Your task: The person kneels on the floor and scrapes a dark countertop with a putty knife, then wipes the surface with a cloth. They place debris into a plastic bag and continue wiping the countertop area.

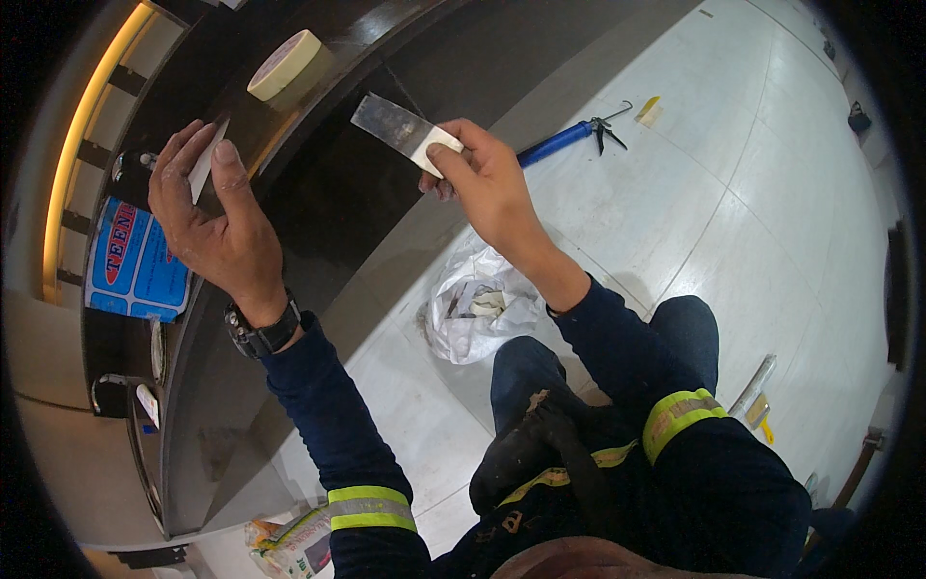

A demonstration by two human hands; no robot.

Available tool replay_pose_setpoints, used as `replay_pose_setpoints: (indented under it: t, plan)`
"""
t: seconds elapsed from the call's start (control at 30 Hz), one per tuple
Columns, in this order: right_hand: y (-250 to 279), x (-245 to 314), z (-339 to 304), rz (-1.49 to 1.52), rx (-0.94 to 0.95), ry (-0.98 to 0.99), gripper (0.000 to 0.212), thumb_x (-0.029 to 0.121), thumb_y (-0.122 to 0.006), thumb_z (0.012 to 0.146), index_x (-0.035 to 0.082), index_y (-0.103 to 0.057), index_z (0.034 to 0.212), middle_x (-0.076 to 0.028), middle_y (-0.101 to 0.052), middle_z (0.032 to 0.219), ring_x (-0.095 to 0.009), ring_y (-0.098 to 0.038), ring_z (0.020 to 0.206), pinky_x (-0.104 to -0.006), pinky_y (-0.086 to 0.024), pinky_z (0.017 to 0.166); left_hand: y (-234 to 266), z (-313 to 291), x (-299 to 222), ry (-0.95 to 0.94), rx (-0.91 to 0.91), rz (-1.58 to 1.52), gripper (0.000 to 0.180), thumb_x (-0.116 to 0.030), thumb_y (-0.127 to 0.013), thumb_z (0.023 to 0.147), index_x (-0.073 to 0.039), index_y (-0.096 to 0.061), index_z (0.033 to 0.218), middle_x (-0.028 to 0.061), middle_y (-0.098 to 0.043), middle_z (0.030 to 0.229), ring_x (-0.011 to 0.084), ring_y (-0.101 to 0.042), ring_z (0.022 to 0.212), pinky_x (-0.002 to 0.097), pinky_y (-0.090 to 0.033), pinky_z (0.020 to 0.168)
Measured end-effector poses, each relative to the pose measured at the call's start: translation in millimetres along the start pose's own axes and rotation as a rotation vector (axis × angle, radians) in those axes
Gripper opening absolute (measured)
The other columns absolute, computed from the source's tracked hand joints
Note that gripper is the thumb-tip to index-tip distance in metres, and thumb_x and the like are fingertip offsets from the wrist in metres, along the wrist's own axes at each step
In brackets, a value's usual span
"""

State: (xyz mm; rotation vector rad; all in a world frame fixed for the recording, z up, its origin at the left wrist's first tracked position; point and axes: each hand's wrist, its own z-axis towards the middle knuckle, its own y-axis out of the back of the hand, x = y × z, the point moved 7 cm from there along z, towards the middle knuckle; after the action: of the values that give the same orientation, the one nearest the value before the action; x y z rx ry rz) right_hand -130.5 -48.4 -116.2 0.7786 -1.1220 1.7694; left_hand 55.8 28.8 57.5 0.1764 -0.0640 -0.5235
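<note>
A dark counter (pixel 323 217) curves past the left hand (pixel 220 227) — a yellow light strip (pixel 60 193) glows farther left — while pale floor tiles (pixel 743 265) spread below and right of the right hand (pixel 487 188).

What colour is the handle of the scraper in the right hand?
The scraper's handle is white; the head view shows it best.

Dark glossy curved table (pixel 231 43), a cream tape roll (pixel 283 68) lying on its top, pale tiled floor (pixel 714 207) beside it, a blue caulking gun (pixel 557 143) lying there, a crumpled white plastic bag (pixel 453 333), a yellow-handled tool (pixel 767 431), a printed sack (pixel 275 542) near the table's end
</note>
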Motion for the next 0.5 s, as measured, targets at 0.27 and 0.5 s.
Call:
replay_pose_setpoints:
  t: [0.27,0.5]
  plan:
    - [7.5,-6.3,-1.8,0.022,-0.087,0.001,0.021,0.018,-0.055,0.1,0.001,-0.063,0.109,-0.006,-0.069,0.08,-0.009,-0.06,0.069,-0.0255,-0.046,0.063,4.5,0.9,0.8,-0.02,0.003,0.003,0.028,-0.033,-0.066,0.094,-0.008,-0.073,0.104,0.012,-0.07,0.116,0.0267,-0.062,0.115,0.0418,-0.046,0.099]
    - [3.7,3.6,11.2,0.028,-0.077,-0.019,0.022,0.017,-0.056,0.099,0.0,-0.063,0.111,-0.005,-0.069,0.079,-0.01,-0.059,0.067,-0.0258,-0.046,0.062,1.7,-0.3,0.4,-0.007,-0.006,0.012,0.028,-0.033,-0.067,0.094,-0.008,-0.074,0.104,0.0122,-0.07,0.116,0.0274,-0.062,0.115,0.0436,-0.046,0.1]
